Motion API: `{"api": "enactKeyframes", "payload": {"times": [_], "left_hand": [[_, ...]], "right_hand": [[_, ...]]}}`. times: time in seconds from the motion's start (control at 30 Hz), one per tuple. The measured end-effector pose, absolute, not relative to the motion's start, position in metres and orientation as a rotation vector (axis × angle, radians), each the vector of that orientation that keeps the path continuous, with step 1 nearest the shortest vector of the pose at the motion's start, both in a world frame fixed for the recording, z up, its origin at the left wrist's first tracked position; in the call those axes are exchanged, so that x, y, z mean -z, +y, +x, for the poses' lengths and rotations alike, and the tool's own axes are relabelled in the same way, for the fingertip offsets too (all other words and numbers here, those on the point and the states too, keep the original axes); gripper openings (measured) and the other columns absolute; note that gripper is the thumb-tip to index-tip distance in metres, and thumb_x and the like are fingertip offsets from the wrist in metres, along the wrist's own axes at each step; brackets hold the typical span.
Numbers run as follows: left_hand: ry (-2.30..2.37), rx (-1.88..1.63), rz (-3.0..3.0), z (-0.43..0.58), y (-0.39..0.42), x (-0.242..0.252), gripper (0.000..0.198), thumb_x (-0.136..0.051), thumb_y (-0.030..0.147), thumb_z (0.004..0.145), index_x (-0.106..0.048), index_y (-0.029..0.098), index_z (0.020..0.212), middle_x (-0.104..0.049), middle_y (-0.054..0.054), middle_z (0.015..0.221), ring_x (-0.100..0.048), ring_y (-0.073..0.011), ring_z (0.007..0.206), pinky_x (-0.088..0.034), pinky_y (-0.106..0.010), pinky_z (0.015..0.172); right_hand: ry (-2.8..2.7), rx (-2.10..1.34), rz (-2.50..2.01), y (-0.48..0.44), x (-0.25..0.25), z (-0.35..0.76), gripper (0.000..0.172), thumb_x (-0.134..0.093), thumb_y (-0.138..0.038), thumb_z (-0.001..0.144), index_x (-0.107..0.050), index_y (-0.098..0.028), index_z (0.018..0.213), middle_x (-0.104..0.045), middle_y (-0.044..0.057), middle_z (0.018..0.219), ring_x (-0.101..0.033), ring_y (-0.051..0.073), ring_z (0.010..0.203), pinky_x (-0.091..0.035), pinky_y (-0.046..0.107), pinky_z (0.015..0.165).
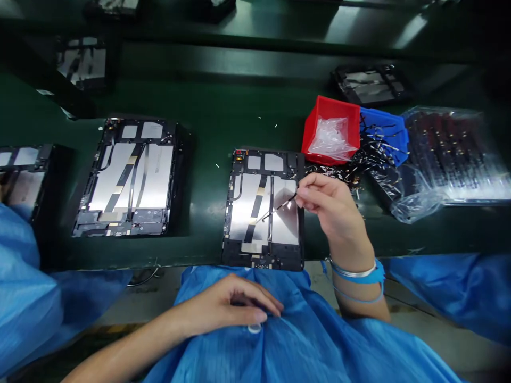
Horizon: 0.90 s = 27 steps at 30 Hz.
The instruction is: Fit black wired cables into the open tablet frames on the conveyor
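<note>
My right hand is closed in a pinch on one end of a thin black strip, much like a small flex cable. The strip slants down to the left over an opened tablet-like device; whether its far end touches the device I cannot tell. Silver panels, a dark ribbon cable and a black frame make up the inside of this device, which lies at the table's front edge. Below the edge, my left hand rests on the blue gown in my lap, fingers loosely stretched and holding nothing.
Another opened device lies to the left. On the right stand a red bin with clear plastic pieces and a blue bin with black strips spilling out. Beyond is a plastic-wrapped tray. Blue sleeves of a person show at left.
</note>
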<state>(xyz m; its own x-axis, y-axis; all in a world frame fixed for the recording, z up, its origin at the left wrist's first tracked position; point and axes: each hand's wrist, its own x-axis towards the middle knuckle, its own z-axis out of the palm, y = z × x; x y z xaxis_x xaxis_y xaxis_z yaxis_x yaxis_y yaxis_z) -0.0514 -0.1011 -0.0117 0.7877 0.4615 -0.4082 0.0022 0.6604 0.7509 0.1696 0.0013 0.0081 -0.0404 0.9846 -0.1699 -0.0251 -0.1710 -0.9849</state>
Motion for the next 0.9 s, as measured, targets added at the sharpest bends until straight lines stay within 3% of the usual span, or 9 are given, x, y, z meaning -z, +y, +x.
{"api": "enactKeyframes", "payload": {"times": [0.1, 0.2, 0.3, 0.4, 0.6, 0.73, 0.9], "left_hand": [[0.869, -0.757, 1.111, -0.05, -0.077, -0.011, 0.016, -0.062, 0.028, 0.089, -0.077, 0.023, 0.091, -0.074, -0.007, 0.084, -0.069, -0.021, 0.078, -0.053, -0.032, 0.074], [1.107, -1.046, 1.243, -0.039, -0.049, -0.021, 0.017, -0.071, 0.021, 0.08, -0.075, 0.024, 0.096, -0.075, -0.006, 0.09, -0.069, -0.0204, 0.081, -0.052, -0.027, 0.068], [1.034, -0.855, 1.236, -0.026, -0.027, -0.019, 0.009, -0.066, 0.019, 0.082, -0.073, 0.02, 0.087, -0.074, -0.004, 0.074, -0.068, -0.0175, 0.065, -0.052, -0.025, 0.059], [0.981, -0.793, 1.174, -0.018, -0.015, -0.012, 0.012, -0.061, 0.021, 0.085, -0.069, 0.016, 0.077, -0.07, -0.003, 0.063, -0.064, -0.0143, 0.051, -0.049, -0.022, 0.051], [0.95, -0.858, 1.211, -0.013, -0.004, -0.009, 0.013, -0.061, 0.019, 0.084, -0.071, 0.012, 0.089, -0.07, -0.003, 0.067, -0.065, -0.012, 0.057, -0.049, -0.018, 0.05], [0.876, -0.803, 1.188, -0.014, 0.005, -0.004, 0.026, -0.056, 0.015, 0.085, -0.069, 0.011, 0.107, -0.074, -0.007, 0.079, -0.069, -0.0143, 0.066, -0.05, -0.017, 0.048], [0.893, -0.778, 1.134, -0.017, 0.015, 0.002, 0.025, -0.053, 0.016, 0.085, -0.071, 0.01, 0.102, -0.074, -0.009, 0.084, -0.072, -0.0177, 0.072, -0.053, -0.019, 0.047]], "right_hand": [[-1.174, -1.426, -1.257, -0.005, -0.011, 0.161, 0.01, -0.069, -0.024, 0.065, -0.061, -0.019, 0.062, -0.057, -0.004, 0.051, -0.049, 0.008, 0.048, -0.036, 0.021, 0.045], [-1.222, -1.389, -1.256, -0.01, -0.013, 0.156, 0.01, -0.069, -0.024, 0.068, -0.061, -0.019, 0.065, -0.056, -0.004, 0.053, -0.051, 0.009, 0.05, -0.039, 0.022, 0.047], [-1.283, -1.204, -1.302, -0.014, -0.011, 0.151, 0.008, -0.068, -0.024, 0.072, -0.062, -0.02, 0.068, -0.059, -0.004, 0.058, -0.053, 0.009, 0.052, -0.04, 0.022, 0.047], [-1.393, -0.797, -1.376, -0.017, -0.008, 0.145, 0.005, -0.069, -0.021, 0.076, -0.064, -0.021, 0.076, -0.064, -0.003, 0.065, -0.054, 0.01, 0.054, -0.041, 0.024, 0.047], [-1.88, -0.068, -1.138, -0.016, 0.0, 0.146, 0.012, -0.066, -0.013, 0.083, -0.069, -0.022, 0.089, -0.075, 0.004, 0.081, -0.067, 0.017, 0.071, -0.054, 0.031, 0.063], [-1.958, 0.033, -1.089, -0.004, -0.001, 0.155, 0.016, -0.065, -0.008, 0.081, -0.069, -0.02, 0.091, -0.076, 0.007, 0.081, -0.068, 0.018, 0.07, -0.055, 0.031, 0.063], [-2.008, -0.119, -1.083, 0.011, -0.007, 0.158, 0.01, -0.063, -0.012, 0.083, -0.067, -0.02, 0.079, -0.075, 0.004, 0.074, -0.067, 0.015, 0.065, -0.054, 0.029, 0.062]]}}
